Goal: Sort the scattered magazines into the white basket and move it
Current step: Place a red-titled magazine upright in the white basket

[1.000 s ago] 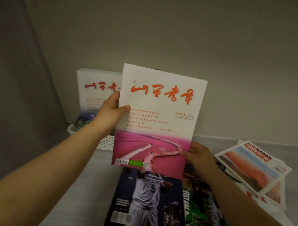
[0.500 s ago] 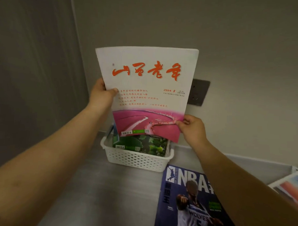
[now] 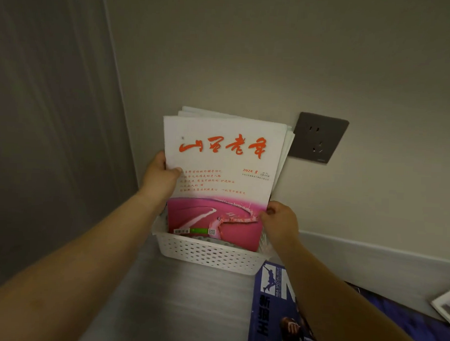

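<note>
Now the magazine point(image 3: 219, 170) stands upright, and its lower edge dips into the basket point(image 3: 208, 254), in front of other magazines point(image 3: 286, 147) that lean toward the wall point(image 3: 248, 56). The left hand point(image 3: 158, 179) pinches its left edge, with the thumb on the cover and the fingers behind. The right hand point(image 3: 280, 223) pinches the lower right edge with curled fingers. I think the insertion is almost done, but there are risks. The lower right corner seems to sit at the front rim, so it may catch there and bend the soft cover. The basket looks light, and a downward push could slide it on the counter point(image 3: 175, 309) or tip the tall pile. The NBA magazine point(image 3: 272, 312) lies on the counter, not yet sorted.
</note>
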Available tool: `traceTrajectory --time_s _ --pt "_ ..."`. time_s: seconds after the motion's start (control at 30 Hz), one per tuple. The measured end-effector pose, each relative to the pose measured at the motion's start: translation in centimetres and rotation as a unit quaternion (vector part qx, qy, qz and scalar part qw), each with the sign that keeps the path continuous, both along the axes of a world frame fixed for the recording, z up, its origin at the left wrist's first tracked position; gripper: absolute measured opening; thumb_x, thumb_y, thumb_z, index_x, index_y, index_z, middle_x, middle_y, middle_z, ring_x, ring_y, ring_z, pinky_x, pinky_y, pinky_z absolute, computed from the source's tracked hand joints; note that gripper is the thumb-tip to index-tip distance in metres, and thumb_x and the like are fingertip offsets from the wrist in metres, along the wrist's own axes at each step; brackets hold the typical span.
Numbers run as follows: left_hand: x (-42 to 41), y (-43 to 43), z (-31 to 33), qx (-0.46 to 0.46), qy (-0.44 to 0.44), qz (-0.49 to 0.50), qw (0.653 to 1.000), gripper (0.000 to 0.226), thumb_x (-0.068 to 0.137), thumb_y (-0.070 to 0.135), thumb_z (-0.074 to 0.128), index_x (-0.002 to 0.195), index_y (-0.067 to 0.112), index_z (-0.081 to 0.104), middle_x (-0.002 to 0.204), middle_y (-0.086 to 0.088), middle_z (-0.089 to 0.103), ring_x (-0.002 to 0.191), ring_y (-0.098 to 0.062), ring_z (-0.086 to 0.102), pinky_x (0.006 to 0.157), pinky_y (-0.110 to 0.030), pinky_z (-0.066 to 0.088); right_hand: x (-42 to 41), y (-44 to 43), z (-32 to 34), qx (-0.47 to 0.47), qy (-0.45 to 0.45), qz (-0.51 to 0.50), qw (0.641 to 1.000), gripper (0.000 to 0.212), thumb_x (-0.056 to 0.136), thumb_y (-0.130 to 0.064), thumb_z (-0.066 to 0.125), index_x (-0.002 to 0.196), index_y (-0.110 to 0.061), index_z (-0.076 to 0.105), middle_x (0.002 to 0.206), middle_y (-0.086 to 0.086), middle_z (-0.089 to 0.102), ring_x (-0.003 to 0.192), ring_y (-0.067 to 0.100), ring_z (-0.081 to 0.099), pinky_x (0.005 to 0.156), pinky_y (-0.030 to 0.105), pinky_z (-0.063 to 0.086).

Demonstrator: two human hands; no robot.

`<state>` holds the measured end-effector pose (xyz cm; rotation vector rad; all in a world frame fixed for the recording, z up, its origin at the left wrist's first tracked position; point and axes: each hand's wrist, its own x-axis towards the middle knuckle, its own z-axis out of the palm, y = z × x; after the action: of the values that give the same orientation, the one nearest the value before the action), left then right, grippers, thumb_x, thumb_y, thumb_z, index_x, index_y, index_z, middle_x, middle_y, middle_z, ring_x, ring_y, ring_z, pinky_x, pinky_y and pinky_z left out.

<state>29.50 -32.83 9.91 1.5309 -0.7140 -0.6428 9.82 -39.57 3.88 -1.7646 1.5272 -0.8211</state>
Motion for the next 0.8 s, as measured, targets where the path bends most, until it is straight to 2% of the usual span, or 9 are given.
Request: traceTrajectory --time_s 0.07,0.2,0.3,0.33,0.43,0.5,0.63,0.7,0.8 --pt "-0.2 -0.4 -0.3 0.009 -0.003 -0.006 1.000 0.035 0.088 0.001 0.043 0.120 0.013 0.047 0.129 -0.009 0.054 0.117 -0.027 0.049 0.092 -0.043 0.042 0.3 -0.1 -0.3 -0.010 0.003 -0.013 1.000 0.018 0.086 -0.004 0.050 0.098 -0.001 0.062 0.094 0.012 0.062 0.060 0.009 0.047 0.037 0.007 0.031" --pt "-0.4 -1.5 -0.4 0.012 -0.036 0.006 0.999 0.033 0.087 0.000 0.044 0.119 0.010 0.046 0.128 -0.010 0.053 0.114 -0.027 0.050 0.089 -0.040 0.043 0.4 0.0 -1.0 -0.036 -0.010 -0.060 0.997 0.019 0.084 -0.003 0.053 0.103 -0.001 0.055 0.114 0.018 0.055 0.086 0.018 0.050 0.052 0.013 0.032" --pt "-0.5 -2.2 -0.9 0.018 -0.118 0.075 0.990 0.045 0.081 -0.002 0.052 0.123 0.011 0.041 0.134 -0.012 0.044 0.123 -0.031 0.043 0.098 -0.046 0.043 -0.2 -0.1 -1.2 -0.017 -0.079 -0.096 0.992 0.050 0.085 -0.001 0.054 0.131 -0.008 0.036 0.138 0.014 0.040 0.117 0.023 0.045 0.076 0.021 0.042" --pt "-0.5 -2.3 -1.1 0.015 -0.124 0.096 0.988 0.055 0.079 -0.003 0.054 0.129 0.014 0.035 0.139 -0.010 0.037 0.127 -0.030 0.039 0.102 -0.047 0.041 -0.3 -0.1 -1.1 0.008 -0.113 -0.087 0.990 0.060 0.086 -0.002 0.053 0.138 -0.012 0.026 0.144 0.012 0.033 0.122 0.021 0.041 0.076 0.020 0.045" --pt "-0.8 -2.7 -1.3 0.004 -0.020 0.067 0.998 0.068 0.084 -0.002 0.047 0.140 0.019 0.016 0.146 -0.007 0.031 0.129 -0.027 0.039 0.102 -0.043 0.039 0.0 -0.3 -0.3 0.056 -0.173 -0.027 0.983 0.071 0.087 -0.004 0.053 0.142 -0.019 0.012 0.150 0.008 0.026 0.114 0.013 0.041 0.061 0.012 0.045" --pt "-0.8 -3.0 -1.5 -0.001 0.020 0.025 0.999 0.057 0.086 -0.002 0.040 0.137 0.016 0.023 0.137 -0.006 0.044 0.119 -0.025 0.047 0.092 -0.038 0.041 0.8 -0.7 0.5 0.057 -0.187 0.009 0.981 0.065 0.088 -0.002 0.050 0.140 -0.020 0.017 0.144 0.009 0.036 0.104 0.012 0.045 0.059 0.018 0.048" --pt "-0.5 -3.7 -1.1 0.015 0.014 -0.012 1.000 0.044 0.087 0.001 0.038 0.127 0.017 0.038 0.122 -0.006 0.053 0.098 -0.018 0.047 0.079 -0.034 0.039 2.3 -1.7 2.1 0.075 -0.189 -0.014 0.979 0.053 0.086 0.007 0.042 0.133 -0.014 0.026 0.134 0.012 0.046 0.115 0.027 0.051 0.071 0.027 0.048" --pt "-0.3 -4.0 -0.9 0.020 0.018 -0.013 1.000 0.042 0.086 0.000 0.038 0.125 0.015 0.040 0.123 -0.008 0.054 0.098 -0.020 0.048 0.080 -0.034 0.039 2.9 -2.0 2.6 0.069 -0.171 -0.019 0.983 0.057 0.085 0.009 0.040 0.134 -0.012 0.022 0.134 0.012 0.045 0.118 0.028 0.049 0.073 0.029 0.049" --pt "0.4 -4.0 -1.4 0.017 0.026 -0.007 0.999 0.043 0.085 0.000 0.039 0.126 0.013 0.039 0.125 -0.009 0.054 0.106 -0.025 0.052 0.084 -0.038 0.044 3.0 -2.1 2.5 0.032 -0.141 0.002 0.990 0.066 0.085 0.007 0.043 0.139 -0.018 0.015 0.137 0.010 0.040 0.121 0.026 0.046 0.089 0.043 0.053"
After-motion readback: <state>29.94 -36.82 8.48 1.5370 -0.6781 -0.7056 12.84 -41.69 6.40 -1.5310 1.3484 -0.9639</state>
